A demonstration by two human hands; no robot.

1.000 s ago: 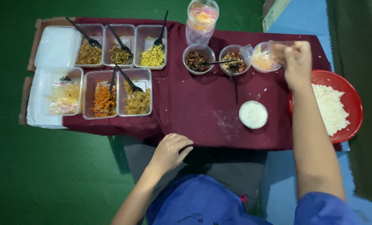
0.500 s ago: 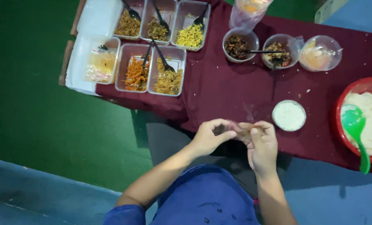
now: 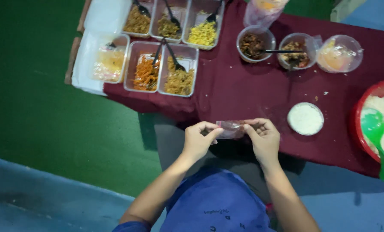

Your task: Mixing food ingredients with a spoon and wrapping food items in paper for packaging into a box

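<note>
A small clear plastic bag (image 3: 231, 129) is stretched between my two hands just in front of the table's near edge. My left hand (image 3: 198, 140) pinches its left end with thumb and fingers. My right hand (image 3: 263, 138) grips its right end. Both hands hover over my lap, below the maroon tablecloth (image 3: 243, 90). A small round bowl of white rice (image 3: 305, 118) stands on the cloth just right of my right hand.
Rectangular clear trays (image 3: 163, 68) of shredded foods with black spoons fill the back left. Three round clear cups (image 3: 254, 44) of toppings stand at the back. A red basin (image 3: 359, 112) of rice with a green spoon (image 3: 375, 137) is at the right edge. Green floor lies left.
My right hand came back from the far cups to meet the left at the table's near edge. Both hands now hold a small clear bag, pulled wider apart.
</note>
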